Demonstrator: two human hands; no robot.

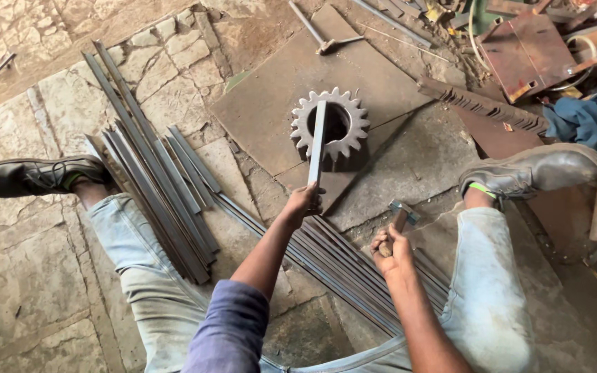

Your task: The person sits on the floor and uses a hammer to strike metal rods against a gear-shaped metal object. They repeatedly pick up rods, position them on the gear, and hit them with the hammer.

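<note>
My left hand (303,202) grips the near end of a flat steel strip (317,141). The strip's far end rests across the top of a large toothed gear (330,124) that stands on a rusty steel plate (271,103). My right hand (390,247) holds the wooden handle of a small hammer (401,214), its head just right of the strip's near end and low over the ground. Both my legs are spread wide on the stone floor, with the gear between my shoes.
Several long steel strips (153,173) lie in a pile by my left leg and run under my arms toward the right knee. A second hammer (323,38) lies on the plate behind the gear. Scrap metal, a saw-toothed bar (481,103) and a blue cloth (582,121) crowd the far right.
</note>
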